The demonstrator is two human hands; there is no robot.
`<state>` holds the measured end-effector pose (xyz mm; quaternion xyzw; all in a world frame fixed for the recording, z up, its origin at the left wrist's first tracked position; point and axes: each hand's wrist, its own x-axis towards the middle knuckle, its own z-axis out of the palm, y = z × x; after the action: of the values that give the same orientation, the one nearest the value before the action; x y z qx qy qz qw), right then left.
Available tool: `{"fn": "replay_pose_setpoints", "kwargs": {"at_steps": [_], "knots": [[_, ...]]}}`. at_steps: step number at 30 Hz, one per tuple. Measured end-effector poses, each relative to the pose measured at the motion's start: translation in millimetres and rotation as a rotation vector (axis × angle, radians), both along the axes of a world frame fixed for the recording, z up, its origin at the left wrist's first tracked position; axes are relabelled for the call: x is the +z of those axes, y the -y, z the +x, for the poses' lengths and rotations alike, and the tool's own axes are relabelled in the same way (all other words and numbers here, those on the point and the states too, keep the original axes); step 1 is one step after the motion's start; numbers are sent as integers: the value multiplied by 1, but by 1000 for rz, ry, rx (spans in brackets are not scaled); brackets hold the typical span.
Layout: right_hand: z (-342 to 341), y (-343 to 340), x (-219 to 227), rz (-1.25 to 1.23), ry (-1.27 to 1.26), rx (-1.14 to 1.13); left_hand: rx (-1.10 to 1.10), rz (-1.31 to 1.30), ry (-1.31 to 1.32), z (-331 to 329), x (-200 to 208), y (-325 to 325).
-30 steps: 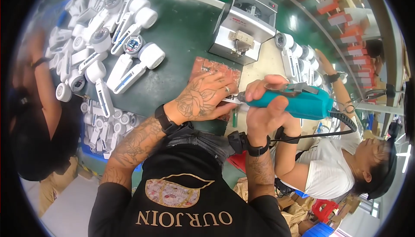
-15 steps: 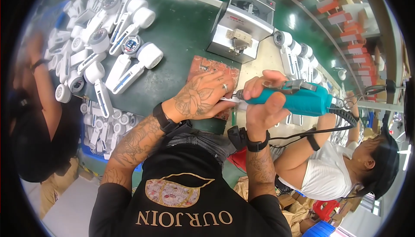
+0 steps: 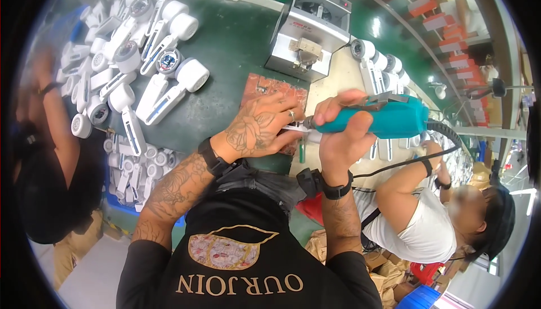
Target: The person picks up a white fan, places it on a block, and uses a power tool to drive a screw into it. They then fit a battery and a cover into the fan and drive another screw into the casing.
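Observation:
My right hand (image 3: 344, 134) is wrapped round a teal electric screwdriver (image 3: 377, 118), which lies almost level with its tip toward the left. That tip meets a white plastic part (image 3: 296, 129) between my two hands. The fingers of my left hand (image 3: 262, 123) are closed on this part, hiding most of it, so I cannot make out its full shape. Both hands are over a worn reddish board (image 3: 265, 85) on the dark green worktop (image 3: 222, 44). A black cord runs from the screwdriver's rear end.
White handheld fans (image 3: 127, 55) are heaped at the left, some with open heads. More fill a blue bin (image 3: 119, 201) below. A grey metal machine (image 3: 307, 32) stands beyond the board. More fans (image 3: 375, 69) lie at right, near a co-worker in a white shirt (image 3: 425, 224). Another person is at far left.
The screwdriver and my right hand have shifted very slightly left. The co-worker on the right has moved their head and arms. My grip looks the same.

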<state>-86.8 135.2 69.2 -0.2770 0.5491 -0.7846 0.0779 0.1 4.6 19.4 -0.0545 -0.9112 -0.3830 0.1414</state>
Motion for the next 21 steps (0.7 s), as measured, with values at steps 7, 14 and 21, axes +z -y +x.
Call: {"fn": "replay_pose_setpoints", "kwargs": {"at_steps": [7, 14, 21], "knots": [[-13, -18, 20, -157, -17, 25, -6, -62, -120, -1, 0, -7], [-46, 4, 30, -67, -153, -53, 92, -110, -32, -3, -5, -16], [-72, 57, 17, 19, -165, -63, 44, -102, -77, -5, -19, -4]]}}
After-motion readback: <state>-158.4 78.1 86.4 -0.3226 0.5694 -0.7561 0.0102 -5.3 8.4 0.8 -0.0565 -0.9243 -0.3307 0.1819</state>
